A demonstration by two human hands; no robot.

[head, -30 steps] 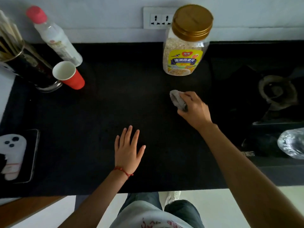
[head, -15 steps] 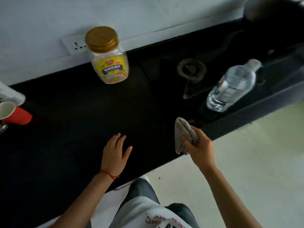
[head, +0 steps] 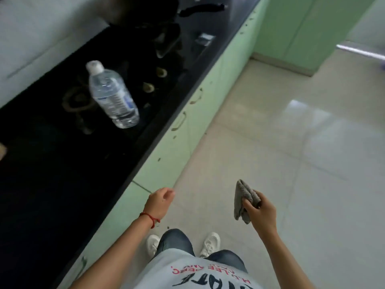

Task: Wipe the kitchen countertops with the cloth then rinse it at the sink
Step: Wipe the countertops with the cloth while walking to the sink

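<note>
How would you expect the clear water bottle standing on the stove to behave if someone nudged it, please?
The water bottle is tall on a narrow base, so it would probably tip easily. It looks mostly full, so likely fairly heavy. Its round body would probably roll across the stove.

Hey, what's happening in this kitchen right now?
A person stands beside a long black countertop, turned partly away from it. Their right hand grips a folded grey cloth out over the pale tiled floor, clear of the counter. The left hand hangs loosely curled near the counter's edge, holding nothing. A clear plastic water bottle with a white cap stands on the black stove top. No sink is in view.
</note>
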